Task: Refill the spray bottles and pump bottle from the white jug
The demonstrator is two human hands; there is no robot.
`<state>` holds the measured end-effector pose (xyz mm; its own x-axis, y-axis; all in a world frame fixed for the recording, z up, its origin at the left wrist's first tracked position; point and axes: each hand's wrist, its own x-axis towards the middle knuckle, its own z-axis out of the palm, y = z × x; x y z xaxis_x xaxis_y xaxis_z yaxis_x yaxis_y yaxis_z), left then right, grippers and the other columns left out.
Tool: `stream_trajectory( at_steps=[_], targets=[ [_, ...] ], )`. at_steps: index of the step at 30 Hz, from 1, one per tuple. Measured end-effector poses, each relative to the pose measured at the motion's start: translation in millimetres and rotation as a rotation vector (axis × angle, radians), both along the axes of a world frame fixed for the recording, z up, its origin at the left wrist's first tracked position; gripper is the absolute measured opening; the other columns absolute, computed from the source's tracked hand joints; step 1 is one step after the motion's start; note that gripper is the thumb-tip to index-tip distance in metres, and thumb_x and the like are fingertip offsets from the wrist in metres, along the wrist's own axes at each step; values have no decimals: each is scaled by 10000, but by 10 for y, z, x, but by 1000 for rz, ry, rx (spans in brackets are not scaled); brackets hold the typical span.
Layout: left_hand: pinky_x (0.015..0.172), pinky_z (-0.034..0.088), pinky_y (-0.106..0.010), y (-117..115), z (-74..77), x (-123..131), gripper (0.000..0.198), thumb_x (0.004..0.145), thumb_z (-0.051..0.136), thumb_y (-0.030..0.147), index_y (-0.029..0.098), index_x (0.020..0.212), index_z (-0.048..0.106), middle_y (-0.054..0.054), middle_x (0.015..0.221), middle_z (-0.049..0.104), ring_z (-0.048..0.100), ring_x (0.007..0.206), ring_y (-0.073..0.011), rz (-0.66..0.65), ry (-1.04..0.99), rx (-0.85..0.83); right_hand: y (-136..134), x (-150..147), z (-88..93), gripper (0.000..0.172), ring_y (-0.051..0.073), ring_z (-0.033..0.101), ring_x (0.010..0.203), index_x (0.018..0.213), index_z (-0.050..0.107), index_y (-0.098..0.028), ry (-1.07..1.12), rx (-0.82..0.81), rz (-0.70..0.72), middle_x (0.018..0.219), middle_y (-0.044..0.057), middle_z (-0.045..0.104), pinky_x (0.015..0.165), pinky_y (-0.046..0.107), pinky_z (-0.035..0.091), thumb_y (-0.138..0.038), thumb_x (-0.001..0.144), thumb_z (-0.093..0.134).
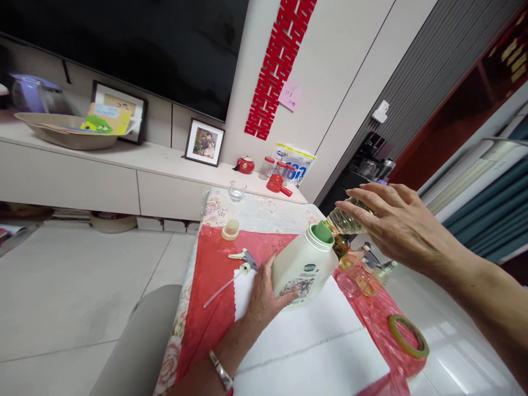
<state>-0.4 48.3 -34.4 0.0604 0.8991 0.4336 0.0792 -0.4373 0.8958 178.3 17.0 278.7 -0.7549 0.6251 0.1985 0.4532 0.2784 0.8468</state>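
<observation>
My left hand point(264, 300) is wrapped round the lower left side of a pale green detergent bottle point(303, 269), which leans a little on the white cloth point(305, 352). The mouth of the bottle is uncapped and has a green spout. Above it, my right hand point(383, 212) grips a clear ribbed bottle point(348, 220), tipped with its neck at the green spout; whether liquid is flowing I cannot make out. Left of my left hand lies a spray pump head point(246, 259) with a thin tube point(220, 291). A cream cap point(230, 230) sits on the red plastic cover behind it.
Clear bottles point(365, 280) stand on the right side of the table, with a roll of tape point(408, 336) nearer the front corner. At the far edge is a glass cup point(237, 191). Behind, a low cabinet point(169, 170) bears a photo frame point(204, 142) and red-lidded jars point(267, 168).
</observation>
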Motion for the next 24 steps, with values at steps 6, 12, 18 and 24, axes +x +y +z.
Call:
stream_trajectory(
  at_steps=[6, 12, 18, 24],
  targets=[
    [1135, 371, -578, -6, -5, -8, 984, 713, 769, 548, 169, 1488, 295, -212, 1451, 483, 468, 1367, -377, -9, 13, 1, -32, -13, -10, 522, 321, 413, 1359, 1439, 434, -263, -24, 25, 14, 1466, 95, 480, 1064, 553, 329, -126, 938, 480],
    [1129, 372, -595, 11, -48, 3, 1065, 691, 763, 630, 180, 1508, 248, -220, 1468, 451, 445, 1382, -394, 11, 20, 63, -122, -40, -47, 485, 330, 409, 1370, 1452, 445, -233, -54, 97, 18, 1481, 121, 466, 1094, 594, 313, -128, 979, 461],
    [1137, 365, -582, -29, 15, 10, 841, 843, 618, 620, 176, 1474, 283, -214, 1446, 430, 423, 1388, -367, 125, 5, 157, -167, -27, -169, 517, 341, 435, 1341, 1425, 487, -243, 16, 93, -35, 1443, 118, 501, 1072, 592, 338, -83, 933, 494],
    [1139, 371, -530, -159, 291, -119, 458, 992, 430, 380, 190, 1405, 380, -172, 1392, 477, 457, 1350, -291, 230, -12, 93, -199, 151, -435, 477, 377, 477, 1258, 1419, 507, -192, 310, 79, -109, 1386, 147, 545, 969, 545, 386, -185, 943, 543]
  ],
)
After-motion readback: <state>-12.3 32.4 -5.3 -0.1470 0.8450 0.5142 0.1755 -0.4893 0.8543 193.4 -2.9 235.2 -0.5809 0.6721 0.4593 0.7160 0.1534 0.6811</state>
